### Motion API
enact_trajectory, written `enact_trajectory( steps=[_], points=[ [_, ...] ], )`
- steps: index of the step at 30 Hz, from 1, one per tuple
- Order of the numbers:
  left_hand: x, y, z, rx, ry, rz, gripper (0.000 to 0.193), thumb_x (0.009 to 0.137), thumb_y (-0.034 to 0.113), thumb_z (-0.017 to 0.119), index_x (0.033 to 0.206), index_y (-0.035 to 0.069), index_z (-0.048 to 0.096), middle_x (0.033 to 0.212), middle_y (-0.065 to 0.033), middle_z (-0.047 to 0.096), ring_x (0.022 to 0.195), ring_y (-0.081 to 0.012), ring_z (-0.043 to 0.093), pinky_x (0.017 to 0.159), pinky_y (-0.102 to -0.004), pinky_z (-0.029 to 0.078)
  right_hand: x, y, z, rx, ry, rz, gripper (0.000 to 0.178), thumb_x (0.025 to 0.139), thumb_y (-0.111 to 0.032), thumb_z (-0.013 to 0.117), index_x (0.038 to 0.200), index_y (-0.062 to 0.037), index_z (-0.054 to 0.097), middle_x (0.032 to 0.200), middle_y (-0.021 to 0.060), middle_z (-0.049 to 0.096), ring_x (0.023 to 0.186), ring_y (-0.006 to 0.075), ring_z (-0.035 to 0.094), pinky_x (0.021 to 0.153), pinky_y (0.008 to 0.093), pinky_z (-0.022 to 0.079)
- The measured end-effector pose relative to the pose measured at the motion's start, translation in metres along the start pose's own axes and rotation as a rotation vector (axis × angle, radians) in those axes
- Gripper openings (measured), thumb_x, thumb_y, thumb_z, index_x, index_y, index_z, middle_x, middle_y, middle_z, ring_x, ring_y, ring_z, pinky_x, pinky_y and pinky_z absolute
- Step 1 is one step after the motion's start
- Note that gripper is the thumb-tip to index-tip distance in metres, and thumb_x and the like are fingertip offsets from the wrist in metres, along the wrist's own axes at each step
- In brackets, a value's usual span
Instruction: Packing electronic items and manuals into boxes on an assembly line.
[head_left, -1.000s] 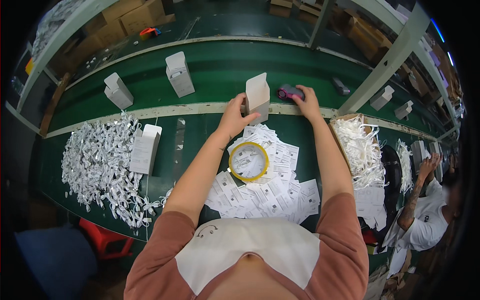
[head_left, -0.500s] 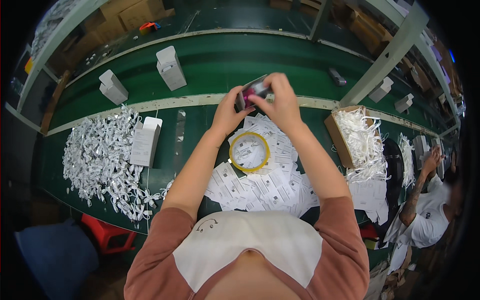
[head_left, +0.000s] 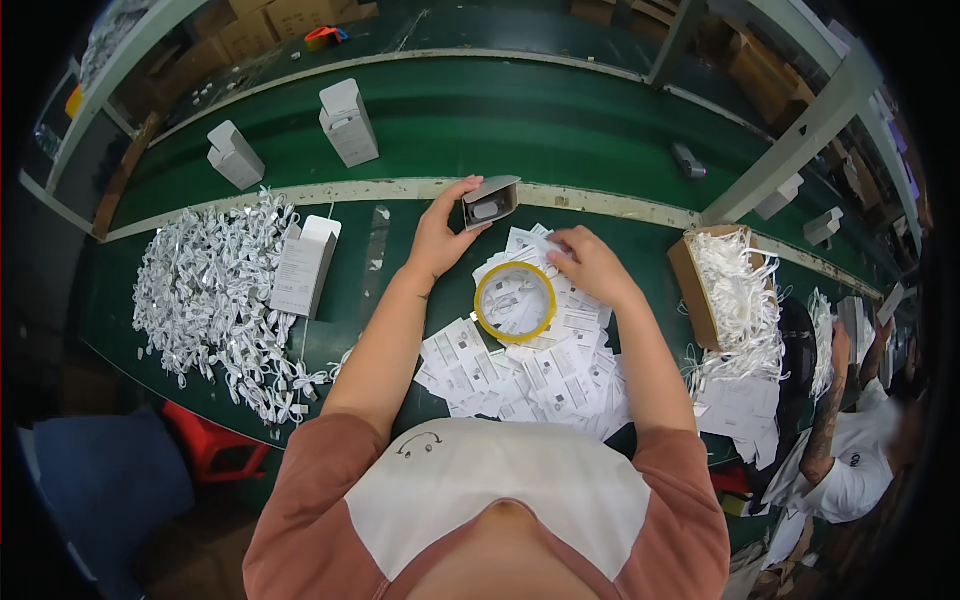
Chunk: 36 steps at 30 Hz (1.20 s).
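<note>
My left hand (head_left: 447, 226) is closed around a small carton (head_left: 491, 203) at the middle of the bench. The carton's end is open, and a rounded grey item shows inside it. My right hand (head_left: 593, 264) reaches onto the heap of printed leaflets (head_left: 560, 380), its thumb and fingers pinching the edge of a white leaflet (head_left: 528, 243) at the top. Just beside it, a roll of yellow-edged clear tape (head_left: 549, 318) lies on the leaflets.
Bundled white cables (head_left: 215, 300) heap up at left beside an upright white box (head_left: 303, 275). Two open white boxes (head_left: 349, 135) stand on the green belt. At right are a carton of white straps (head_left: 735, 285), a metal post (head_left: 790, 150) and a co-worker's arm (head_left: 828, 420).
My right hand has left the carton and come down onto the leaflets. My left hand keeps the carton, now turned with its open end toward me.
</note>
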<state>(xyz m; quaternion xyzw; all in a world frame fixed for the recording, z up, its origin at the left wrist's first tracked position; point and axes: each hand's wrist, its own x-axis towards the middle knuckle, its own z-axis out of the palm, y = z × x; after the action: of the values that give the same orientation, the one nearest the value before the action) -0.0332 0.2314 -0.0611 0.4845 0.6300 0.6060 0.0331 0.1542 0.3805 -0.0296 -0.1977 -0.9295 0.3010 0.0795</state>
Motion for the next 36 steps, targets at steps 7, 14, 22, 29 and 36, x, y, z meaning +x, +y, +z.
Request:
enact_trajectory(
  steps=[7,14,22,29,36],
  points=[
    [0.004,0.005,-0.002,0.123,0.224,-0.139,0.056,0.067,0.018,0.074,0.113,0.002,0.047,0.1,-0.0129,0.059,0.092,-0.0197,0.057,0.079,-0.0287,0.044,0.012,0.008,0.006,0.226,0.025,0.136,0.019,0.076,-0.019,0.063,0.082,-0.0008,0.059,0.071,0.0067,0.055,0.059,0.0183,0.049,0.058,0.028,0.043],
    [0.002,-0.006,-0.002,0.115,0.232,-0.093,0.058,0.069,0.018,0.071,0.118,0.001,0.044,0.097,-0.0103,0.059,0.084,-0.0185,0.056,0.077,-0.0286,0.044,0.01,0.015,0.0,0.082,0.336,-0.014,0.015,0.076,-0.014,0.062,0.082,-0.0003,0.064,0.078,0.0106,0.063,0.065,0.0216,0.058,0.06,0.0289,0.046],
    [0.014,0.029,-0.018,0.331,0.435,0.406,0.044,0.08,0.024,0.056,0.118,0.002,0.045,0.119,-0.0152,0.046,0.11,-0.0257,0.043,0.093,-0.0356,0.032,0.002,-0.005,-0.038,0.443,0.482,0.139,0.011,0.082,-0.007,0.057,0.089,-0.0022,0.064,0.072,0.0015,0.059,0.063,0.0055,0.051,0.058,0.0189,0.041],
    [0.023,0.109,0.004,-0.181,0.003,0.159,0.043,0.091,0.033,0.039,0.116,-0.001,0.047,0.114,-0.0163,0.052,0.108,-0.026,0.049,0.094,-0.0328,0.034,-0.02,-0.039,-0.048,1.007,0.434,-0.226,0.016,0.078,0.001,0.058,0.094,-0.002,0.061,0.083,0.003,0.059,0.072,0.0065,0.054,0.064,0.021,0.046],
    [0.023,0.133,0.007,-0.711,-0.405,-0.549,0.039,0.088,0.029,0.051,0.115,0.001,0.047,0.102,-0.0106,0.059,0.087,-0.0177,0.06,0.075,-0.0277,0.049,-0.031,-0.059,-0.046,0.08,0.725,-0.687,0.024,0.065,0.007,0.059,0.086,-0.0042,0.063,0.091,0.0103,0.056,0.077,0.0229,0.058,0.067,0.0257,0.045]
  ],
)
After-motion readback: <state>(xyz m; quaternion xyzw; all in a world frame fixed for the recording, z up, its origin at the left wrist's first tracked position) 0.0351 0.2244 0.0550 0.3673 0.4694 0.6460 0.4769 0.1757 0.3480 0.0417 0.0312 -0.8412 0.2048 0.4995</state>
